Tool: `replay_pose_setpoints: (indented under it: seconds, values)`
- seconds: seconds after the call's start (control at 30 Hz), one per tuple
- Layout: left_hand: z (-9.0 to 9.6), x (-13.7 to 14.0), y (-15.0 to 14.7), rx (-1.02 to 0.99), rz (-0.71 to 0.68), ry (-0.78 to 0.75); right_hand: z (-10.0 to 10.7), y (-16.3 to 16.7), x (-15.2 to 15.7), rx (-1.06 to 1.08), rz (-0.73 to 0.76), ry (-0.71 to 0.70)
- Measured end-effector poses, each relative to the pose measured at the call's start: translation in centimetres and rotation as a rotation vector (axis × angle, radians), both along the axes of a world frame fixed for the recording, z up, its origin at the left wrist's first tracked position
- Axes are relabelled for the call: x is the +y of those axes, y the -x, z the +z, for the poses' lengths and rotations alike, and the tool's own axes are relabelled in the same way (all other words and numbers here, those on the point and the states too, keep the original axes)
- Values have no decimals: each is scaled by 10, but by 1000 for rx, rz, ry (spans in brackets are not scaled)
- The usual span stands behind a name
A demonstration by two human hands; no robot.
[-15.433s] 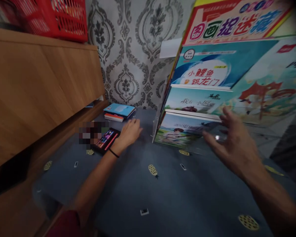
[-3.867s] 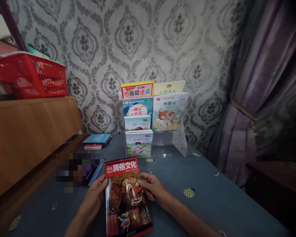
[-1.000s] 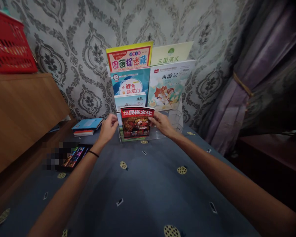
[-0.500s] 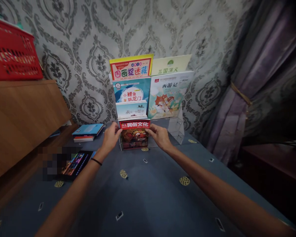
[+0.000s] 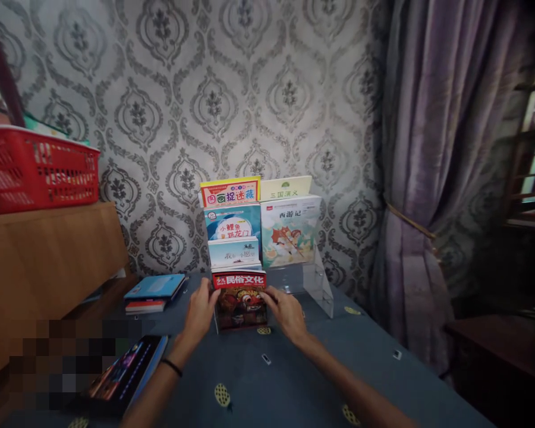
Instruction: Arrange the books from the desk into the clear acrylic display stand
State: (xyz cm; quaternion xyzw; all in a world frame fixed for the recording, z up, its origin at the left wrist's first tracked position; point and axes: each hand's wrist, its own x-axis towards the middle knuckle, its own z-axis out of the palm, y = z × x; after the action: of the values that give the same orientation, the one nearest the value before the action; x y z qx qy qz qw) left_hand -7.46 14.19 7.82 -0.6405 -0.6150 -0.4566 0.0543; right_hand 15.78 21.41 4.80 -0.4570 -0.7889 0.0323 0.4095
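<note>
A red and dark book (image 5: 241,304) with a mask on its cover stands in the lowest front tier of a clear acrylic stand (image 5: 321,286). My left hand (image 5: 200,309) grips its left edge and my right hand (image 5: 286,310) its right edge, thumbs at the front; the fingers behind are partly hidden. Rising in tiers behind it are a pale blue book (image 5: 234,252), a blue carp-story book (image 5: 232,221) and a yellow-edged book (image 5: 230,193). On the right half stand a white illustrated book (image 5: 290,233) and a cream book (image 5: 285,188).
Left of the stand lies a small pile of books (image 5: 154,291) on the blue patterned cloth (image 5: 245,392). Nearer, a dark book (image 5: 125,374) lies beside my left forearm. A wooden cabinet (image 5: 49,267) carries a red basket (image 5: 62,173). A purple curtain (image 5: 421,178) hangs at right.
My view has tilted up, so the stand and hands appear lower. Both hands keep their places at the sides of the red and dark book.
</note>
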Motion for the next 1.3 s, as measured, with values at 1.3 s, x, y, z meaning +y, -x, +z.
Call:
replay_pose_setpoints:
  seconds: [1.3]
  values:
    - [-11, -11, -14, 124, 174, 45, -17, 14, -16, 12, -9, 104]
